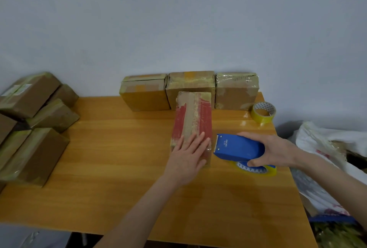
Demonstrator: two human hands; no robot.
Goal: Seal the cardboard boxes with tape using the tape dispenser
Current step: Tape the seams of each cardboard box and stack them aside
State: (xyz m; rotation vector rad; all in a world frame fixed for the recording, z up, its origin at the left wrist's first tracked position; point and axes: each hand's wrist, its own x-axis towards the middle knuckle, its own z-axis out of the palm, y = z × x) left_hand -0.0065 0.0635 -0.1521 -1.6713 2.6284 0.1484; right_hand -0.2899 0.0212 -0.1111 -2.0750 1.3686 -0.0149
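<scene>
A red-and-brown cardboard box [191, 116] lies lengthwise near the middle of the wooden surface [119, 158], its far end touching the row of boxes behind it. The left hand [188, 154] lies flat on the near end of its top, fingers straight and slightly spread. At 4 o'clock from the box, the right hand [278, 150] is curled round the body of the blue tape dispenser [238, 146]. The dispenser's blade end points toward 9 o'clock and sits just beside the box's near right edge. Its yellowish tape roll [256, 169] shows beneath the hand.

At 12 o'clock, three taped boxes [145, 93] stand side by side against the wall. A loose tape roll [263, 112] sits at 2 o'clock by the surface's far corner. More taped boxes [35, 128] are piled at 9 o'clock, and a white plastic bag [317, 148] lies off the surface at 3 o'clock.
</scene>
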